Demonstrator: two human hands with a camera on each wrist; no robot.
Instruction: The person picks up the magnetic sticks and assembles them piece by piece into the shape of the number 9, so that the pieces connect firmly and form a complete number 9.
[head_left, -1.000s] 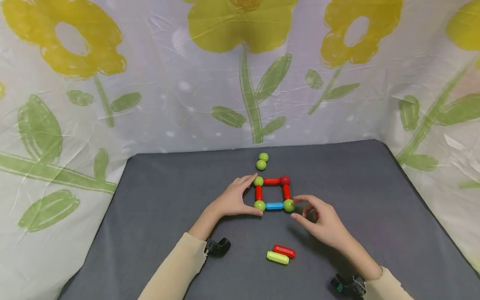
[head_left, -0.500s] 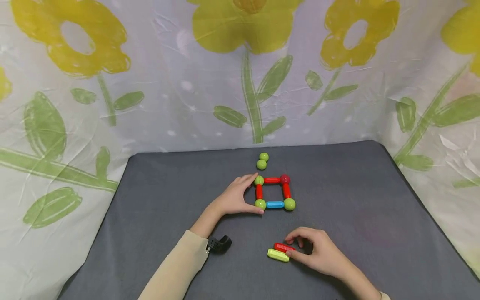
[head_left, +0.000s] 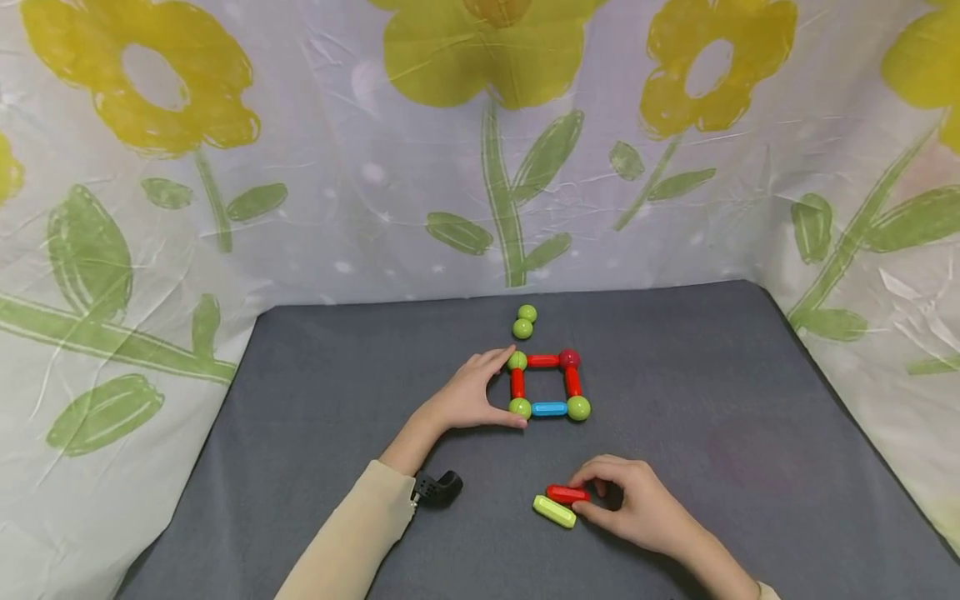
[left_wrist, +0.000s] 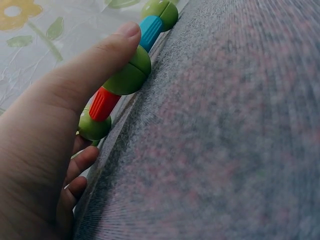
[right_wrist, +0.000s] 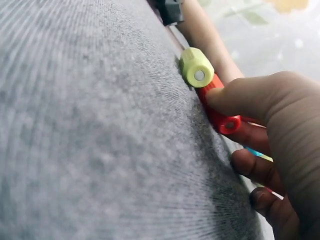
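Observation:
A square frame of magnetic rods and balls lies on the table. Its near side is a blue rod [head_left: 549, 409], the others are red rods. A red ball [head_left: 569, 358] forms its far right corner; the other corners are green balls. My left hand [head_left: 471, 400] holds the frame's left side, thumb at the near green ball [left_wrist: 131, 75] and fingertips at the far green ball [left_wrist: 94, 125]. Between thumb and fingers, my right hand [head_left: 637, 506] pinches a loose red magnetic rod [head_left: 567, 494]. Beside that rod lies a yellow-green rod [head_left: 555, 511], its metal end showing in the right wrist view.
Two loose green balls [head_left: 523, 328] touch each other beyond the square. A dark grey cloth [head_left: 360, 375] covers the table. A flower-printed curtain [head_left: 337, 167] hangs behind and at both sides. A black wrist camera [head_left: 441, 489] sits on the left wrist.
My right hand has left the near right corner of the square and come down to the loose rods, pinching the red one. The yellow-green rod has turned slightly. The left hand keeps its place.

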